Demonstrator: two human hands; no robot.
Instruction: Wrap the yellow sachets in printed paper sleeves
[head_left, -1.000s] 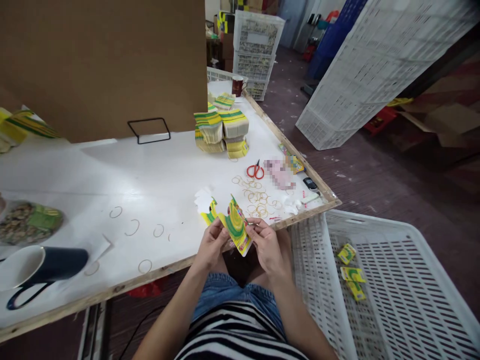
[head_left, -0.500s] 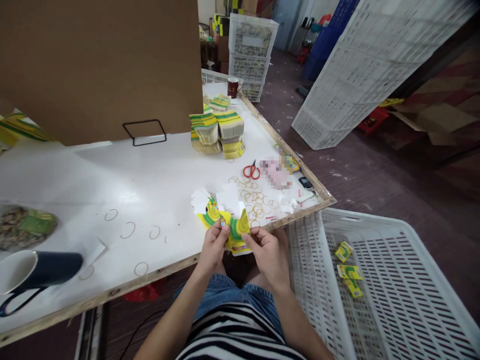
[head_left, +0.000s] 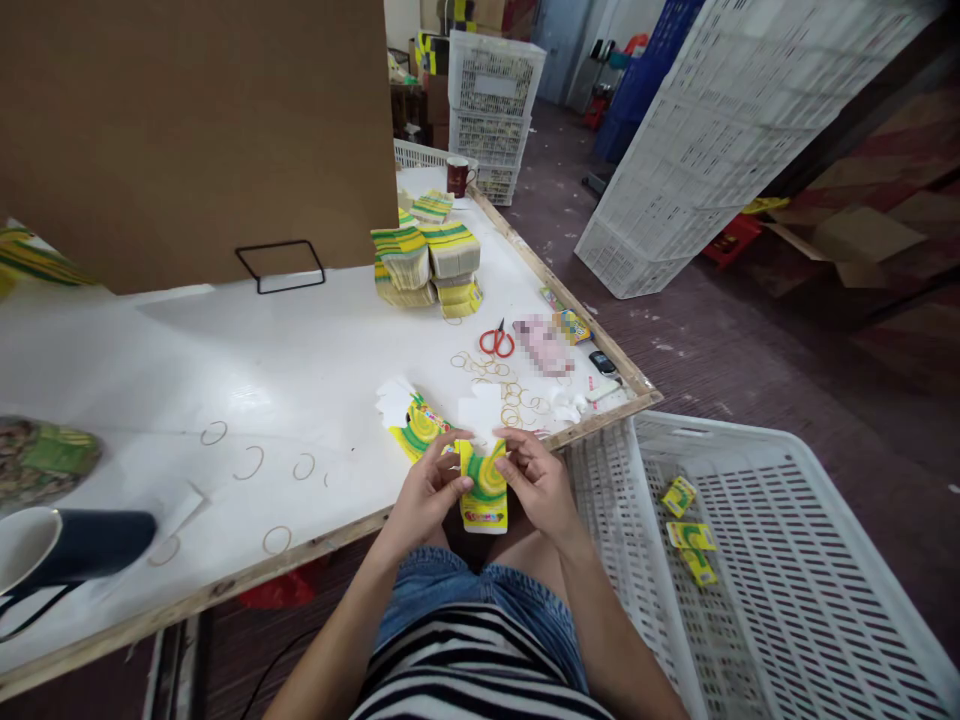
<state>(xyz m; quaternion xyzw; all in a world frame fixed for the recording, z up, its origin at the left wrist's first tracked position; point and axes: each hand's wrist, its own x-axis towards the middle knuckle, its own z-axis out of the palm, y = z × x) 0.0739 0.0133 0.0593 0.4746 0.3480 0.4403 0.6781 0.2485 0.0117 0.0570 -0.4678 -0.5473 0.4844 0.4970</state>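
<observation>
A small yellow-and-green cardboard box with open white flaps at its top is held upright at the table's front edge. My left hand grips its left side between thumb and fingers. On the opposite side my right hand pinches the box's right edge. Just left of it, other yellow-and-green cartons lie on the table, overlapping, with their white flaps pointing away from me. Loose rubber bands are scattered behind the box.
Bundled flat cartons are stacked farther back. Red-handled scissors lie near the right edge. A dark blue mug lies at left. Beside my right arm stands a white plastic crate with several small yellow boxes inside.
The carton has separated from the others, which now lie on the table to its left. My hands have turned it upright, and it looks opened out into a box shape.
</observation>
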